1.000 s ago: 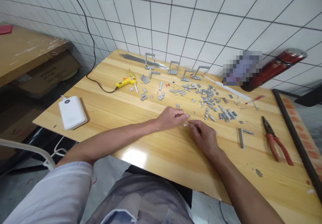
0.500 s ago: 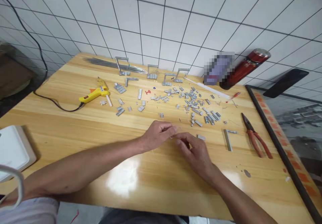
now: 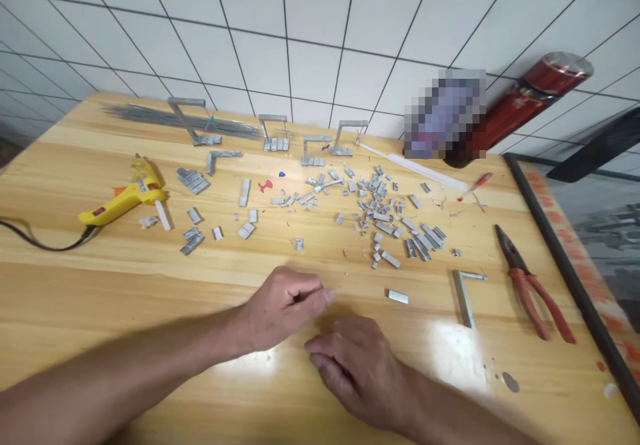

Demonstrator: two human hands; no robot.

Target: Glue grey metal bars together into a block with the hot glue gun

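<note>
My left hand (image 3: 283,306) is closed in a pinch just above the table, thumb against the curled fingers; anything between them is too small to see. Lower and to the right, my right hand (image 3: 357,371) is closed too, thumb and forefinger pressed together, its contents hidden. A small gap separates the two hands. Nearest to them on the table lies a small flat grey staple strip (image 3: 398,296). Farther right is an L-shaped grey piece (image 3: 465,298). A pile of grey staple bits (image 3: 380,205) lies beyond my hands.
Several small grey frames, one of them a bracket (image 3: 189,121), stand along the wall near thin metal rods (image 3: 145,117). A yellow glue gun (image 3: 123,198) lies left; red-handled pliers (image 3: 530,285) lie right. A red flask (image 3: 540,101) stands at the back right.
My hands were touching at the fingertips and are now apart. The right hand has dropped nearer to me. The view has shifted closer to the table.
</note>
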